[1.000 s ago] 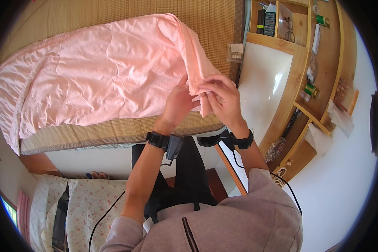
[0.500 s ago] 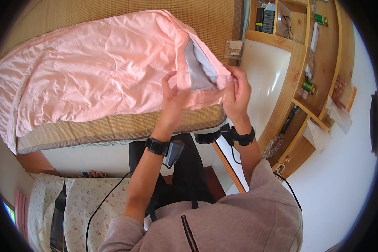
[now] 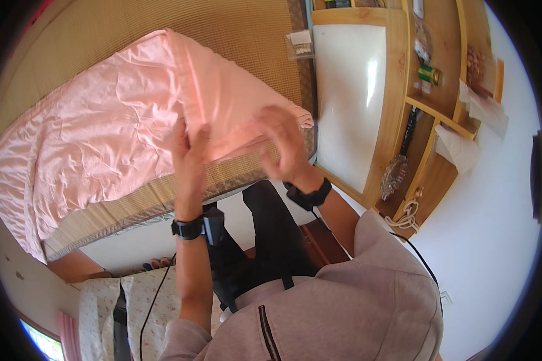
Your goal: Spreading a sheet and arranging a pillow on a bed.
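Observation:
A pink quilt (image 3: 111, 114), wrinkled and folded into a long shape, lies across a woven bed mat (image 3: 241, 36). Its right end narrows to a crumpled corner (image 3: 306, 117) close to the bed's edge. Over the near edge of the quilt is my left hand (image 3: 190, 162), thumb and fingers apart, holding nothing. To its right my right hand (image 3: 288, 144) hovers above the smooth end of the fabric, fingers spread and slightly smeared by motion. Whether either hand's fingertips touch the cloth I cannot make out.
Right of the bed stands wooden shelving with a white panel (image 3: 349, 102); a green-labelled jar (image 3: 429, 74) sits on it. A small clear box (image 3: 300, 45) lies at the mat's edge. Flower-patterned cloth (image 3: 165, 301) is at the lower left. Black cables run by both arms.
Both hands have let go of the quilt's end and moved left in view. The opening that showed a pale grey inside is now folded over, with only pink showing. The view has shifted.

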